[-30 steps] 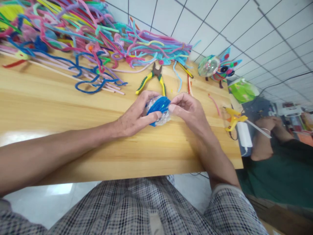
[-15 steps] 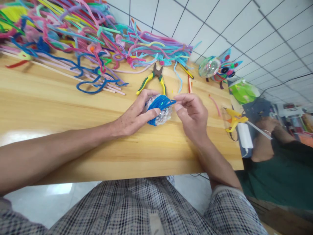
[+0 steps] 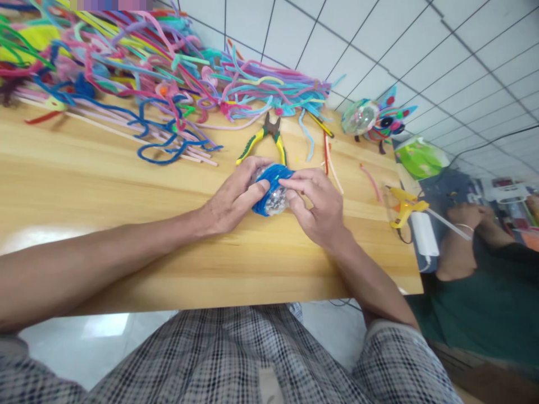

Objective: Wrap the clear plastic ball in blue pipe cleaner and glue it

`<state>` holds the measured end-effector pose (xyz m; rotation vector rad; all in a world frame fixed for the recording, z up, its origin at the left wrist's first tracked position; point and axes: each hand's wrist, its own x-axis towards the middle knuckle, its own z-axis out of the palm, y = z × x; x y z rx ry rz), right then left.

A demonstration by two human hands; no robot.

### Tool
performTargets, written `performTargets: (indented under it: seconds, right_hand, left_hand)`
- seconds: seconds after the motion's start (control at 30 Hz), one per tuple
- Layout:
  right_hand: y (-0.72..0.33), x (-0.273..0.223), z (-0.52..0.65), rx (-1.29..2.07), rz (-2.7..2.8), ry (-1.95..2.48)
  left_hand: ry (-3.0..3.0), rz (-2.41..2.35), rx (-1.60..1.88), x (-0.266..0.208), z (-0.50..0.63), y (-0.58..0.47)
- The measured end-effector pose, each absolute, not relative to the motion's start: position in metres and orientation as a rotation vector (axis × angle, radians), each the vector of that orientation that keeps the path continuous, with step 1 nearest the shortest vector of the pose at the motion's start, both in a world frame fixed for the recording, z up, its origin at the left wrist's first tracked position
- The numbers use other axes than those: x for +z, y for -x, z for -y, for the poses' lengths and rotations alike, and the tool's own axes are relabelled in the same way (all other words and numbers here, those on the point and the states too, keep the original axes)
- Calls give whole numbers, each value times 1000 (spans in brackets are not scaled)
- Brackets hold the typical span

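Observation:
A clear, glittery ball is banded with strands of blue pipe cleaner. My left hand wraps round its left side, thumb lying across the blue strands. On the right, my right hand has its fingertips on the blue band's upper right and the thumb at the ball's side; the strand's end is hidden under these fingers. Just behind the ball lie pliers with yellow and green handles, jaws pointing away from me.
Many coloured pipe cleaners are heaped along the back left. A finished-looking animal figure stands at the back right, near a green bag. A yellow glue gun rests by the right edge; beyond it sits another person.
My right hand has moved left onto the ball, and the blue strand's end that stuck out is now pressed down. My left hand keeps its hold.

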<state>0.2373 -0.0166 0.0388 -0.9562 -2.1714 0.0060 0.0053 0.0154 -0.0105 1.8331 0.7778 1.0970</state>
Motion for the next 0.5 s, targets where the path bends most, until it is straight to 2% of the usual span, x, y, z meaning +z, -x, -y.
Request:
performTargets:
  seconds: [0.5]
  right_hand:
    - [-237, 37, 18, 8, 2151, 968]
  left_hand:
    - [-1453, -934, 1280, -20, -35, -6]
